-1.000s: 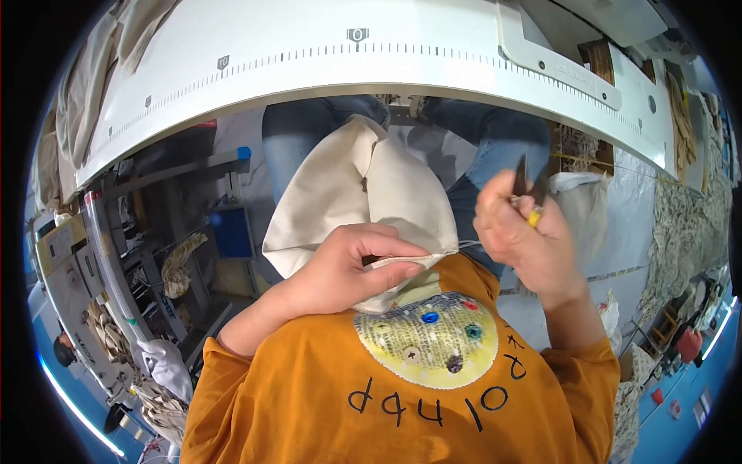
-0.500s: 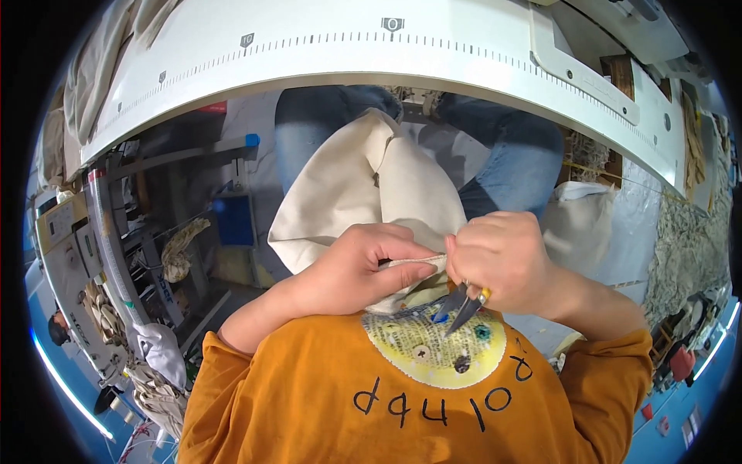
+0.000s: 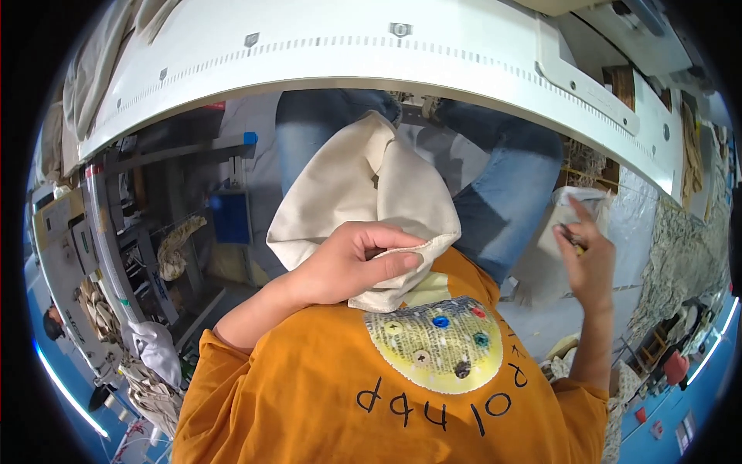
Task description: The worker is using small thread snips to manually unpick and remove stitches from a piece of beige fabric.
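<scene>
Below a white table edge point(image 3: 371, 58), left hand point(image 3: 352, 263) pinches cream cloth point(image 3: 371, 193); right hand point(image 3: 591, 259) grip half-hidden, unclear.

Evenly and brightly lit from overhead, with mild glare on the long white curved table edge point(image 3: 371, 58) and soft shadow beneath it. Strongly bowed by fisheye toward the black rim. Sharp just below that edge, softer and smeared near the corners.

Sewing workshop — white ruled worktable point(image 3: 325, 58), fabric piles point(image 3: 147, 371), machine stands point(image 3: 69, 255).
</scene>
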A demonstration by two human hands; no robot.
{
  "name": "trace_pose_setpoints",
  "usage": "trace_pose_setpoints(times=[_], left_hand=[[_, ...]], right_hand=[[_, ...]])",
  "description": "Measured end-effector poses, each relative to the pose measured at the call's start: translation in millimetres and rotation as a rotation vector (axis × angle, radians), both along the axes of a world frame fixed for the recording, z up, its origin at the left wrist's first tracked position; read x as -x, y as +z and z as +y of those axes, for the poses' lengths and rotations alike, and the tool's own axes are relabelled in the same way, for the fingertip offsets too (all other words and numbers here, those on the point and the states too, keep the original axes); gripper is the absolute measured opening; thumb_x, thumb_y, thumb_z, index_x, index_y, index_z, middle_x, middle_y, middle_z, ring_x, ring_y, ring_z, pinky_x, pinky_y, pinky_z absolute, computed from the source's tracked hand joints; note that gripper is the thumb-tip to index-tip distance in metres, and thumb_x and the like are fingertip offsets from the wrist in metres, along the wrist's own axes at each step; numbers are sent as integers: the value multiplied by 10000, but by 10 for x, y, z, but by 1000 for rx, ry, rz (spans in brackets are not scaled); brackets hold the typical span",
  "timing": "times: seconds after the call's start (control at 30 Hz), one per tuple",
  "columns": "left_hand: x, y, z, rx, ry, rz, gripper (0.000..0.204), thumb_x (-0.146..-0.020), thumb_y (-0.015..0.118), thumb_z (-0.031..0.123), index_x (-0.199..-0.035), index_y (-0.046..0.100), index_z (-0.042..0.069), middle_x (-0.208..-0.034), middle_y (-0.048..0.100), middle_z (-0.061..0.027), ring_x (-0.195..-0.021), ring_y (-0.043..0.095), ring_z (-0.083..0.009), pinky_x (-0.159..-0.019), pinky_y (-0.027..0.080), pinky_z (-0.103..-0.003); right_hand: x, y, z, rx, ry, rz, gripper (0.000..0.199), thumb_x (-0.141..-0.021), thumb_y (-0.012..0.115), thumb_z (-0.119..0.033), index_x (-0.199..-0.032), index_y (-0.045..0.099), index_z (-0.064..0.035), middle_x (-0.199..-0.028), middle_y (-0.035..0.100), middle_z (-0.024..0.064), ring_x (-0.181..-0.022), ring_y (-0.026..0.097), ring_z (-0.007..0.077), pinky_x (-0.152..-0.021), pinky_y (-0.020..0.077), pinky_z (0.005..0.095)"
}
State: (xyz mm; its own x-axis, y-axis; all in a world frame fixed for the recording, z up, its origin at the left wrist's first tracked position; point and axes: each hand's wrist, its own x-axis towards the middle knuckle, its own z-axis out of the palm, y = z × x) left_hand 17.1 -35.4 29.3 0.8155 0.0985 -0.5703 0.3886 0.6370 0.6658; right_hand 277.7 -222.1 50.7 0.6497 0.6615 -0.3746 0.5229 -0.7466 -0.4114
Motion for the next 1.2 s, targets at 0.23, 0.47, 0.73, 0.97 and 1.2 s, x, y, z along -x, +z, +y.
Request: trace_pose_setpoints(times=[0.23,0.47,0.73,0.97,1.2], left_hand=[[-41,33,-4,-44,16,-42,246,-910,529,135,-1090,598,-17,-920,575,3,-820,506,-42,-716,414,-196],[-21,13,-61,-121,113,-86,283,-936,479,160,-1149,569,-5,-974,542,-3,-867,478,-45,-766,384,-192],[8,5,-14,-183,80,-120,293,-939,474,170,-1169,559,8,-916,513,17,-799,450,-38,-711,371,-184],[18,-3,-1,-180,62,-115,301,-941,466,174,-1181,552,13,-862,470,30,-737,402,-25,-653,340,-169],[28,-43,-19,-117,91,-109,299,-933,460,150,-1185,553,19,-924,485,23,-782,425,-30,-698,355,-173]], right_hand=[[774,90,257,-509,-38,960,228,-864,599,-187,-974,526,-1,-762,544,16,-698,499,50,-640,419,204],[1015,68,427,-344,-63,1455,411,-968,327,-399,-894,482,-25,-702,417,-29,-632,347,34,-584,297,168],[1066,78,496,-277,-236,1549,377,-977,325,-363,-861,472,-36,-648,328,-50,-585,273,42,-530,253,179],[1069,71,517,-261,-271,1574,377,-977,325,-367,-856,473,-41,-647,323,-56,-583,268,39,-523,249,179],[1069,64,518,-234,-270,1581,378,-975,329,-372,-853,478,-47,-644,323,-59,-584,275,35,-530,253,175]])
